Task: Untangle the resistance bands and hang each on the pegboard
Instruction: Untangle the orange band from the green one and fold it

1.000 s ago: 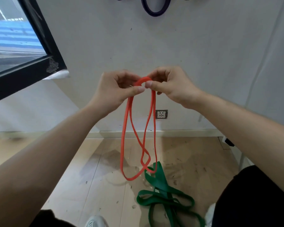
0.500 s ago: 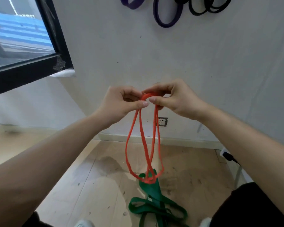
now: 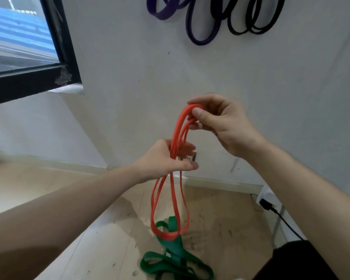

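Orange band [image 3: 171,201] strands are hanging in folded loops from the two hands, out in front of the white wall [image 3: 251,81]. The right hand [image 3: 220,126] is holding the top bend of the band, thumb and fingers pinched shut on it, high and to the right. The left hand [image 3: 166,158] is sitting lower and just left of it, its fingers curling loosely around the gathered strands partway down; whether it is gripping them firmly or only guiding them is hard to tell, since the strands are covering part of the palm. Below the left hand the strands are spreading apart into long loops, and the bottom of these loops is crossing in front of the green band [image 3: 176,263].

That green band is lying in a loose heap on the wooden floor [image 3: 49,229], near the bottom of the scene and a little right of centre. Far up on the wall, a purple band [image 3: 202,40] and a black band [image 3: 257,30] are hanging side by side, their tops cut off by the upper edge. A dark window frame [image 3: 69,57] is filling the upper left. A wall socket [image 3: 191,157] is peeking out just behind the left hand's fingers. At the right, a black cable [image 3: 285,221] is running down from a plug close to the floor.
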